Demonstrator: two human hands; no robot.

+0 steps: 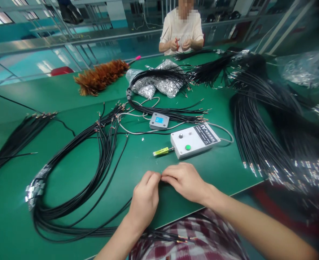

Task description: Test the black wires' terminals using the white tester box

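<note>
My left hand [145, 198] is closed around a black cable [125, 206], which runs into it from the bundle on the left. My right hand [186, 181] pinches thumb and forefinger together, its fingertips meeting those of the left. What lies between the right fingertips is hidden and too small to name. Just beyond the hands is a white box [193, 139] with a green button, a knob and a yellow-green tip [161, 151] pointing left. A tied bundle of black cables [75, 144] loops over the green table, and several bare cable ends [182, 239] lie over my lap.
A small grey counter [159, 121] with a blue screen sits behind the box. Bags of silver parts [167, 85], a brown feather duster [101, 76] and heaped cables [257, 119] lie around. Across the table a person [182, 30] holds a red-handled tool. More cables [18, 135] lie left.
</note>
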